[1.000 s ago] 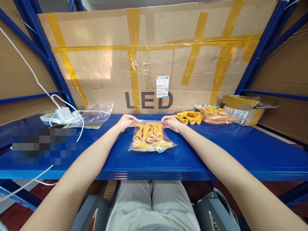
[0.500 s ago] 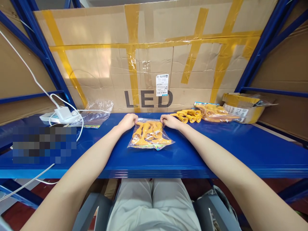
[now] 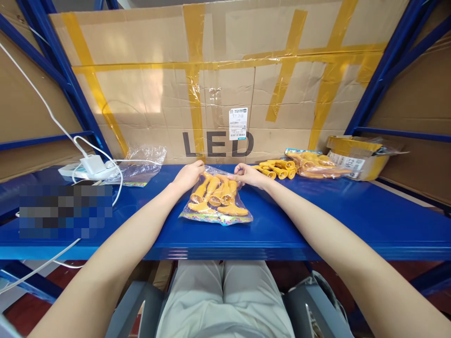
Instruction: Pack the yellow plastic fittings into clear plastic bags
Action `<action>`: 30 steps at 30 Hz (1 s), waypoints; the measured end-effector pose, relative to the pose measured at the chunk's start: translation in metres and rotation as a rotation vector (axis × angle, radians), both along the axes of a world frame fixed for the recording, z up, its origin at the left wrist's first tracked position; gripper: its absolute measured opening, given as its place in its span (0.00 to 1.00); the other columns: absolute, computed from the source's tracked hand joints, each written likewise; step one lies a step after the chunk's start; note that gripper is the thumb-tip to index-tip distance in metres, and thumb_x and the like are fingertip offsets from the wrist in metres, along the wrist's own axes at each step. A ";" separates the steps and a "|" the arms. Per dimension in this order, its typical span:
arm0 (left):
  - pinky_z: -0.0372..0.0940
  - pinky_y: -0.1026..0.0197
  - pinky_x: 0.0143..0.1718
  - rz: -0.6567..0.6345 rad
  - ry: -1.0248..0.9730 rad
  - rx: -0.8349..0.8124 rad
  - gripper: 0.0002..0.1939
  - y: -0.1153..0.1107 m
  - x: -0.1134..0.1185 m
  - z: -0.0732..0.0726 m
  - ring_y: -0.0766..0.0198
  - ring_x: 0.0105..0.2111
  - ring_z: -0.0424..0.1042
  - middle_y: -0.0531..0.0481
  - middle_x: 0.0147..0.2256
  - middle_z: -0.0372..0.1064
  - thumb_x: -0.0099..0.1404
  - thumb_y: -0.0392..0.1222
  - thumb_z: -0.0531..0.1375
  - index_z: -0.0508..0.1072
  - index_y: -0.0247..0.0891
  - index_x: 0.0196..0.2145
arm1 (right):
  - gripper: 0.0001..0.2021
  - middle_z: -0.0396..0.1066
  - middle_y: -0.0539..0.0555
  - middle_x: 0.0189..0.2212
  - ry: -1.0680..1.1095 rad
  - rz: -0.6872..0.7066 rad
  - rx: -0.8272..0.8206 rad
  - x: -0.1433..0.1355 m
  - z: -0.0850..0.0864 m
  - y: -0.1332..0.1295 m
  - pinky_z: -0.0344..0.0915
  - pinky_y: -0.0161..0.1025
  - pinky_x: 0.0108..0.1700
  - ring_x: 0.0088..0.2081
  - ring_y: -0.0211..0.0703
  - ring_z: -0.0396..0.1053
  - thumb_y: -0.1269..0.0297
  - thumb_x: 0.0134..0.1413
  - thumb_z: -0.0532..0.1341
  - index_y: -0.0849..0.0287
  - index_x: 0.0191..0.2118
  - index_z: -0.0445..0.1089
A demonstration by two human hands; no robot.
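A clear plastic bag lies on the blue shelf in front of me, its colourful strip along the near edge. Inside are several yellow plastic horn-shaped pieces, with flared hollow ends. My left hand is closed at the bag's far left corner, fingers pinched on the film. On the far right side, my right hand pinches the bag's edge between thumb and fingers. Just beyond my right hand, loose yellow horn-shaped pieces lie in a pile.
Another filled bag and an opened cardboard box sit at right. At left are an emptied-looking plastic bag, a white charger with cables, and a blurred-out dark object. A large cardboard sheet stands behind the shelf.
The bag lies flatter and slightly nearer me, its printed strip now more visible. My left hand has moved up a little; my right fingers have shifted their hold on the edge.
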State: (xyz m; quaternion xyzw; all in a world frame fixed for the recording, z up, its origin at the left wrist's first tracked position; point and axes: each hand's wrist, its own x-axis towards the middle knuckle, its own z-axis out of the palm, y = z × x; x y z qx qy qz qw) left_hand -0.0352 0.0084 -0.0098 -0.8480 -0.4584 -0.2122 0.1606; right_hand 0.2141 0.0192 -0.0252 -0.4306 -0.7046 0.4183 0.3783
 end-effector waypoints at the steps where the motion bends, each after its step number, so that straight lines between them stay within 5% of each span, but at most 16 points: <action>1: 0.60 0.62 0.33 0.000 0.019 0.021 0.12 -0.001 0.001 0.001 0.61 0.33 0.69 0.45 0.36 0.67 0.60 0.28 0.50 0.71 0.37 0.26 | 0.22 0.67 0.44 0.16 0.022 0.031 -0.045 0.001 0.002 -0.001 0.59 0.29 0.20 0.18 0.33 0.66 0.58 0.36 0.74 0.58 0.33 0.63; 9: 0.65 0.63 0.34 -0.074 0.134 0.236 0.14 -0.009 0.014 0.005 0.61 0.37 0.72 0.44 0.43 0.69 0.61 0.28 0.49 0.72 0.37 0.36 | 0.19 0.78 0.55 0.35 0.000 0.314 -0.354 0.020 0.015 -0.012 0.71 0.34 0.37 0.33 0.39 0.75 0.54 0.43 0.71 0.63 0.38 0.74; 14: 0.66 0.62 0.33 -0.043 0.141 0.221 0.14 -0.012 0.021 0.006 0.60 0.36 0.73 0.43 0.44 0.69 0.61 0.28 0.49 0.72 0.37 0.36 | 0.16 0.78 0.57 0.39 0.048 0.373 -0.460 0.012 0.015 -0.014 0.73 0.33 0.38 0.37 0.42 0.76 0.57 0.49 0.68 0.63 0.40 0.75; 18: 0.68 0.59 0.39 -0.044 0.061 0.153 0.14 -0.009 0.018 0.004 0.59 0.41 0.73 0.43 0.48 0.69 0.61 0.28 0.49 0.73 0.37 0.34 | 0.12 0.78 0.57 0.36 0.131 0.337 -0.502 0.003 0.018 -0.020 0.73 0.33 0.38 0.35 0.42 0.77 0.64 0.51 0.68 0.64 0.40 0.75; 23: 0.62 0.56 0.55 -0.118 -0.176 0.133 0.17 0.002 0.001 0.000 0.61 0.54 0.65 0.49 0.62 0.56 0.59 0.28 0.47 0.74 0.38 0.36 | 0.12 0.78 0.58 0.39 0.262 0.231 -0.476 0.006 0.018 -0.017 0.73 0.33 0.37 0.35 0.41 0.77 0.64 0.55 0.64 0.64 0.44 0.74; 30: 0.59 0.50 0.59 0.051 -0.401 0.070 0.13 0.021 -0.035 -0.008 0.54 0.54 0.66 0.43 0.62 0.55 0.60 0.34 0.51 0.75 0.36 0.36 | 0.06 0.77 0.56 0.33 0.480 -0.067 -0.469 0.017 0.026 -0.003 0.73 0.32 0.35 0.30 0.36 0.75 0.70 0.60 0.58 0.64 0.41 0.71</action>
